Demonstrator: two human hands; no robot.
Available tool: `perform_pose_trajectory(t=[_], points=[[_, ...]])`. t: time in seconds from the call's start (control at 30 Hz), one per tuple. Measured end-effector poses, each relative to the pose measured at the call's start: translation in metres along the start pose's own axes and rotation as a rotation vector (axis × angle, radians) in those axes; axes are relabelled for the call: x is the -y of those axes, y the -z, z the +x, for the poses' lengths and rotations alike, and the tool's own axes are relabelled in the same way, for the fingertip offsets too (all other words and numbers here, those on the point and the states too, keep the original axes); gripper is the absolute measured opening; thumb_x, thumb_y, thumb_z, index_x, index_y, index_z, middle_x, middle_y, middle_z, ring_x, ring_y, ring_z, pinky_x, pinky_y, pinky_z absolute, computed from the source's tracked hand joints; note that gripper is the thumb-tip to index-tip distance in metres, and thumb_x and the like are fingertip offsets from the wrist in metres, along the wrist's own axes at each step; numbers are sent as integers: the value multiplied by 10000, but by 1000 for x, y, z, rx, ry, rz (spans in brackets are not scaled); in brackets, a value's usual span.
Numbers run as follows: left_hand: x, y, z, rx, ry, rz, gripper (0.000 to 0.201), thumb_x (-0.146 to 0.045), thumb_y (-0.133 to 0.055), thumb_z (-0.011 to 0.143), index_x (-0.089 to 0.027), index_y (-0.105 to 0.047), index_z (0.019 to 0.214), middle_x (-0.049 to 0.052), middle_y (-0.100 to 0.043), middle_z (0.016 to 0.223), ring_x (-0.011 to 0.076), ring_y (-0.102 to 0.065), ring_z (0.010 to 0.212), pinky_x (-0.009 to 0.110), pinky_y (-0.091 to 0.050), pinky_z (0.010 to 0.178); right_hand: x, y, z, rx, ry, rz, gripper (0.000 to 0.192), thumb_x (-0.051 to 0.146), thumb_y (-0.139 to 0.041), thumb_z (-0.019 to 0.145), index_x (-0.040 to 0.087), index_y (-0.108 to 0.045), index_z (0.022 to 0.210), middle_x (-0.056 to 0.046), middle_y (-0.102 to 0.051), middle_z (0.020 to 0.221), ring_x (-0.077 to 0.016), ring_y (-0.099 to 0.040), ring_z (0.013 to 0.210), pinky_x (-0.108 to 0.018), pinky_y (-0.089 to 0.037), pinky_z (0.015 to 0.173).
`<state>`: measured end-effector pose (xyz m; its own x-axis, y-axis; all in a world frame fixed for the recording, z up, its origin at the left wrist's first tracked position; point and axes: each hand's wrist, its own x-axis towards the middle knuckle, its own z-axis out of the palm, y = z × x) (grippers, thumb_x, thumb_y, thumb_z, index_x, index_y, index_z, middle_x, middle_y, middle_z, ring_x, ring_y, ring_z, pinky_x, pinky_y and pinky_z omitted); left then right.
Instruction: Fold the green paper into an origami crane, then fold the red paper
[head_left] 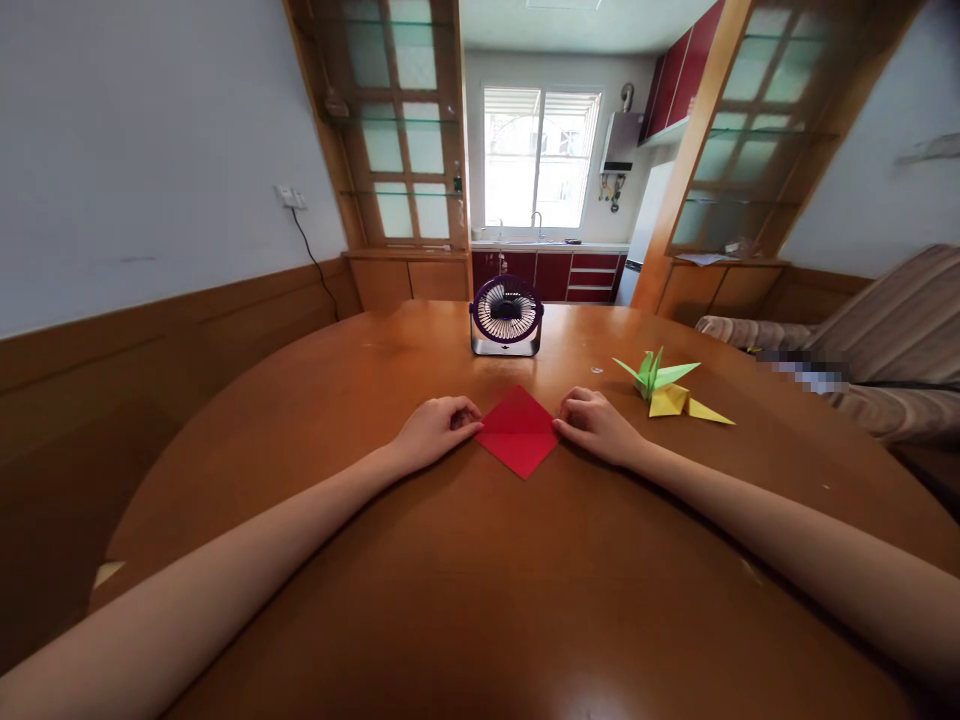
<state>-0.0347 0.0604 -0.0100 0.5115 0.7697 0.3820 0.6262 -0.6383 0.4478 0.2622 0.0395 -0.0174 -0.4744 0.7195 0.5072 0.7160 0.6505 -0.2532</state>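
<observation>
Hands pinch opposite corners of the red paper (518,432) — left hand (433,430), right hand (598,424) — flattening it, fingers curled narrow.

both bare forearms stretch forward over the table and converge toward its middle. the left hand (435,430) lies knuckles up, fingers curled, fingertips pinched toward the right. the right hand (596,425) mirrors it, fingers curled, tips pointing left. the hands are near each other but apart.
</observation>
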Motion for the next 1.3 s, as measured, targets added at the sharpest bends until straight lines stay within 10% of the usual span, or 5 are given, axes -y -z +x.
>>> perform_pose_trajectory(t=[0.7,1.07,1.3], points=[[-3,-2,2,25,85,195,303,-444,-577,869,-174,-658,759,66,-625,936,248,-562,937,439,-414,859,0,-2,0,8,9,-78,144,287,-536,897,171,-573,820,-82,-588,868,-213,-562,812,-373,-454,782],[-4,-9,-3,87,-380,266,357,-188,-430,952,-237,-597,1263,99,-513,1405,236,-483,1288,430,-400,1056,6,-1,-1,95,333,-4,326,174,-429,948,232,-631,1198,-106,-640,1202,-225,-604,1095,-441,-483,954],[-8,-9,-4,177,-381,209,364,-312,-424,983,-228,-582,1300,90,-539,1395,213,-523,1273,413,-399,1086,8,1,2,215,384,64,358,270,-472,971,228,-572,1312,-103,-602,1320,-228,-519,1273,-479,-404,1078]])
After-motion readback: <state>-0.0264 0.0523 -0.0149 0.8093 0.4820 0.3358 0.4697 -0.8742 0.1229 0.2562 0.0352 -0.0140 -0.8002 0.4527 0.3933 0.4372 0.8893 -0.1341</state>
